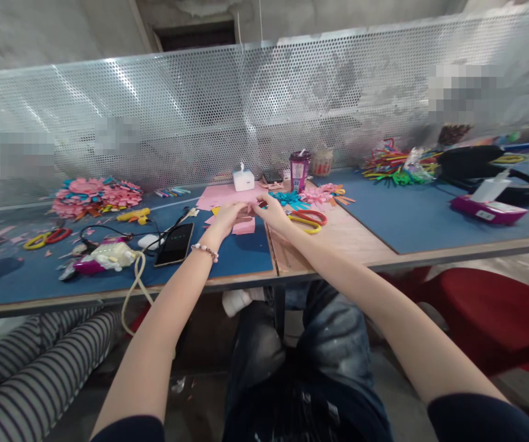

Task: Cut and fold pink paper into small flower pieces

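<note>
My left hand and my right hand meet over the table, fingers pinched together on a small piece of pink paper. The fingers partly hide the piece. Beneath and in front of them lie more pink paper pieces, with a larger pink sheet just behind. Scissors with red and yellow handles rest right beside my right hand. Past them are teal fringed paper and pink fringed paper. A small white box stands behind my hands.
A phone with cables, a yellow glue gun and a pile of pink and blue fringed paper lie left. A purple cup stands behind. Right are coloured pipe cleaners and a black bag. A perforated metal screen backs the table.
</note>
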Motion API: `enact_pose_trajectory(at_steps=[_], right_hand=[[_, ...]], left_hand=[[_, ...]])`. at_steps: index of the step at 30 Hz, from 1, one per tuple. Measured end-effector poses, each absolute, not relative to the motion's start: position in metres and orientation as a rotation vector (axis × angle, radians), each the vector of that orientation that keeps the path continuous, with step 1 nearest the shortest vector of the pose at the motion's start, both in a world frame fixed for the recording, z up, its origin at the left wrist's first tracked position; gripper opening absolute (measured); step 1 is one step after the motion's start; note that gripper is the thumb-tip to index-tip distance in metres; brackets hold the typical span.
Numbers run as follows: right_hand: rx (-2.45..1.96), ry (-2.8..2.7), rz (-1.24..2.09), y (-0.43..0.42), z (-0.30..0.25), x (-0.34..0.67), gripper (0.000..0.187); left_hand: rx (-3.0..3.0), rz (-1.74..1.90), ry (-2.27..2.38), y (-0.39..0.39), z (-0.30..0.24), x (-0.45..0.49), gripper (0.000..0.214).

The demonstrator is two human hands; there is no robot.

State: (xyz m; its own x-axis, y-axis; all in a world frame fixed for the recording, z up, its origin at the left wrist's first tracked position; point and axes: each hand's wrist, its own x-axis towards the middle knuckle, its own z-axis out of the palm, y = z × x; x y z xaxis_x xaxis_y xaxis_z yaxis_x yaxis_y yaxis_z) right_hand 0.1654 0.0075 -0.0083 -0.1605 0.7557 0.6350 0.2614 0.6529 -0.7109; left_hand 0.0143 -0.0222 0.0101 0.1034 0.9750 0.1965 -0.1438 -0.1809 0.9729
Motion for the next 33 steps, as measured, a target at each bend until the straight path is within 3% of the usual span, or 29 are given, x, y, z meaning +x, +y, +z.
enact_pose_trajectory(at_steps=[9,17,23,33], right_hand=[[-0.668,-1.821,0.333,0.013,-0.012,0.165,0.013],[-0.556,-1.949,0.106,0.015,-0.018,0.166,0.026],[-0.554,-2.017,0.057,0.015,-0.019,0.168,0.030],[-0.636,-2.076,0.005,0.008,-0.015,0.169,0.032]], left_hand=[[1.231,1.365,0.928,-0.017,0.006,0.012,0.008],[1.090,1.371,0.869,-0.008,0.002,0.009,0.007],[1.034,1.319,0.877,-0.006,0.003,0.008,0.017],[1.082,1.286,0.805,-0.013,0.004,0.009,0.012]])
